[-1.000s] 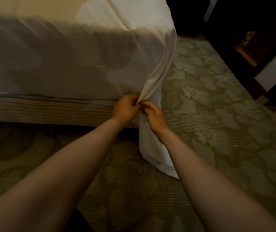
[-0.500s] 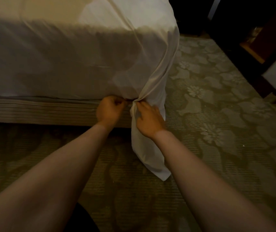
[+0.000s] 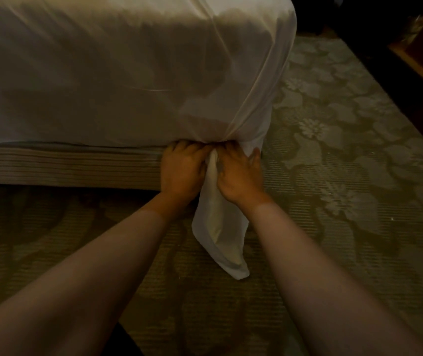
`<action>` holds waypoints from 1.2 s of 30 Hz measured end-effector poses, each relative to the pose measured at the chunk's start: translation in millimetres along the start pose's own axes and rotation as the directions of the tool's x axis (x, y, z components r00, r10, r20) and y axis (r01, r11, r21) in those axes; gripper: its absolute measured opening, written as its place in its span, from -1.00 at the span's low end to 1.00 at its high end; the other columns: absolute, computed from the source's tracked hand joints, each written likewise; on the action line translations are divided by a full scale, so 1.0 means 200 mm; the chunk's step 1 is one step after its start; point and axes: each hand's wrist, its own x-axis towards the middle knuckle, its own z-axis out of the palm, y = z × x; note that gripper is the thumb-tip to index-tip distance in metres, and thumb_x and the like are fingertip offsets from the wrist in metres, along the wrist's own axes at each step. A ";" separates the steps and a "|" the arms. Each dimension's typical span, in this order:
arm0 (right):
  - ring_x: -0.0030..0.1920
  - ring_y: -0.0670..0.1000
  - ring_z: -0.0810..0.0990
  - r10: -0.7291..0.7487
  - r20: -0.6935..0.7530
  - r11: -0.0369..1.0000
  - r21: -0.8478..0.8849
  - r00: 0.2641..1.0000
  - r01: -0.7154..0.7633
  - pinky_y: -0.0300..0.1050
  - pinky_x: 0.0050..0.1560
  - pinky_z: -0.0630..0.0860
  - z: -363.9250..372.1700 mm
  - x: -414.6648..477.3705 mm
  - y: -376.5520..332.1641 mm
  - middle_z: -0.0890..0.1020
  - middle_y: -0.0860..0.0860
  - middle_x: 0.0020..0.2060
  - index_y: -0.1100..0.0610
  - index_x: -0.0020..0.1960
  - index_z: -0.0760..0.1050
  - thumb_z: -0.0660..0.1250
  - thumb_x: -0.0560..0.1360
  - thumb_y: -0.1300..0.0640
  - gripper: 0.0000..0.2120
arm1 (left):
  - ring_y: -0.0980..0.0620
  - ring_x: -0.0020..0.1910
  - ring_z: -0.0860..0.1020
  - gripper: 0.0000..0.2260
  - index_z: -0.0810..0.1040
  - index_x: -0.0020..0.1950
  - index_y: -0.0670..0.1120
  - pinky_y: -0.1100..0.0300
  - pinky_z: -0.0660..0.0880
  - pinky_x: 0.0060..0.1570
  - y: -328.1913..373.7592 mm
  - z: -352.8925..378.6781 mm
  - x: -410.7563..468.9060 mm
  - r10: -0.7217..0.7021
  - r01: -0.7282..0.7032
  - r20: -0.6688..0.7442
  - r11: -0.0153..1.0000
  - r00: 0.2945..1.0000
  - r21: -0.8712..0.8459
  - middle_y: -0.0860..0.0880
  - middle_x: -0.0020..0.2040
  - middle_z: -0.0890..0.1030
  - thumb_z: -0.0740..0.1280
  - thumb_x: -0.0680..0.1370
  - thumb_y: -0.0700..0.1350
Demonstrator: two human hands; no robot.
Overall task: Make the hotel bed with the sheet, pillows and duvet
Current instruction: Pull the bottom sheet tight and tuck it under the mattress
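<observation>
A white sheet (image 3: 128,73) covers the mattress and is drawn tight round its near right corner. The fabric bunches at the mattress's lower edge, and a loose tail (image 3: 218,235) hangs from there to the carpet. My left hand (image 3: 182,170) grips the bunched sheet at the gap between mattress and bed base (image 3: 64,165), its fingertips hidden in the gap. My right hand (image 3: 238,176) presses against the bunch just to the right, fingers spread, thumb against the tail. No pillows or duvet are in view.
Patterned carpet (image 3: 333,163) spreads to the right of the bed and below it. Dark wooden furniture (image 3: 397,60) stands at the upper right, beyond the bed corner.
Both hands have carried the gathered sheet corner down to the mattress's bottom edge and against the gap. The sheet is now tighter round the corner, and my view has moved closer.
</observation>
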 end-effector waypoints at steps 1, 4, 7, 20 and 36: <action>0.50 -0.04 0.13 0.006 -0.015 1.000 -0.019 1.000 -0.006 0.31 0.46 -0.14 0.01 0.01 0.00 0.27 -0.06 0.46 -0.02 0.50 0.20 0.15 0.54 0.11 -0.47 | -0.09 -0.01 0.59 -0.70 0.64 0.15 -0.01 0.05 0.43 0.01 0.00 0.02 0.00 0.018 -0.017 -0.025 0.999 1.000 0.029 0.00 0.00 0.68 0.22 0.52 -0.01; 0.51 -0.02 0.13 0.056 -0.028 0.995 -0.077 0.998 -0.058 0.30 0.47 -0.20 0.02 0.06 -0.01 0.32 -0.04 0.44 0.00 0.46 0.26 0.17 0.53 0.08 -0.51 | -0.09 -0.05 0.59 -0.75 0.66 0.12 -0.02 0.07 0.44 -0.03 -0.02 0.06 0.00 0.028 -0.026 -0.097 0.999 0.995 0.018 0.00 -0.04 0.69 0.26 0.55 -0.01; 0.51 0.00 0.13 0.155 -0.013 0.985 -0.071 0.988 -0.156 0.22 0.48 -0.28 0.01 0.10 -0.03 0.35 -0.02 0.43 0.02 0.44 0.31 0.15 0.55 0.10 -0.55 | -0.09 -0.08 0.60 -0.77 0.68 0.10 0.01 0.12 0.45 -0.13 -0.03 0.09 0.02 -0.005 -0.005 -0.137 0.997 0.991 -0.071 -0.01 -0.08 0.69 0.26 0.55 -0.03; 0.45 0.07 0.28 0.082 -0.012 0.929 0.363 0.997 -0.072 0.16 0.46 0.16 -0.03 0.03 0.01 0.41 0.04 0.40 0.05 0.38 0.41 0.12 0.49 0.17 -0.53 | -0.04 -0.10 0.60 -0.79 0.69 -0.04 -0.03 0.22 0.38 -0.23 0.04 -0.11 0.01 -0.336 0.347 0.086 0.898 0.938 -0.272 -0.03 -0.08 0.68 0.26 0.52 -0.17; 0.42 0.08 0.35 0.203 0.150 0.810 0.530 0.968 -0.252 -0.03 0.40 0.33 -0.16 -0.16 0.02 0.37 0.02 0.44 0.02 0.48 0.31 0.20 0.54 0.25 -0.48 | -0.18 0.23 0.51 -0.68 0.52 0.27 -0.24 0.06 0.44 0.14 0.20 -0.11 -0.02 -0.370 0.738 0.767 0.646 0.525 -0.194 -0.22 0.24 0.55 0.23 0.62 -0.07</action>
